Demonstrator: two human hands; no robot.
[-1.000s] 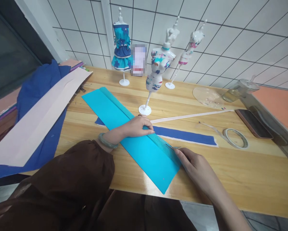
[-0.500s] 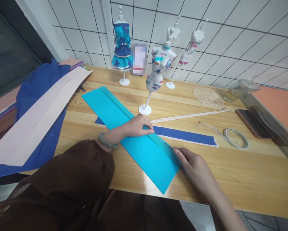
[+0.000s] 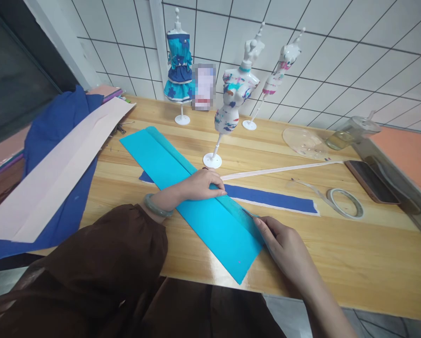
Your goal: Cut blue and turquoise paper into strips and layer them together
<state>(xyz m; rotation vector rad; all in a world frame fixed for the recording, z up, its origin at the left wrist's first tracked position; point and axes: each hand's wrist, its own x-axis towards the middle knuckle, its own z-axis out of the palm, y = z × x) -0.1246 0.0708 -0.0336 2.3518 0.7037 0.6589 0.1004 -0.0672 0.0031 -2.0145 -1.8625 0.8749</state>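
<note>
Turquoise paper (image 3: 182, 188) is being held flat on the table (image 3: 337, 253), laid slantwise across a navy strip (image 3: 273, 199). A long fold is already being shown along its far edge; that flap is being pressed down by the left hand (image 3: 196, 185), fingers flat and together, just past the middle of the sheet. Nearer the low end, the same flap is being pinched by the right hand (image 3: 284, 244), thumb and fingertips closed on its edge; whether a small tool is being held there cannot be told. The crease looks made along most of its length, with only the short stretch beyond the right hand judged left. Against the earlier frames, almost nothing is being changed: the right fingertips are being seen a shade further up the fold. Beyond the left hand, a mannequin (image 3: 231, 103) is standing; right of the grip, a tape roll (image 3: 346, 203).
</note>
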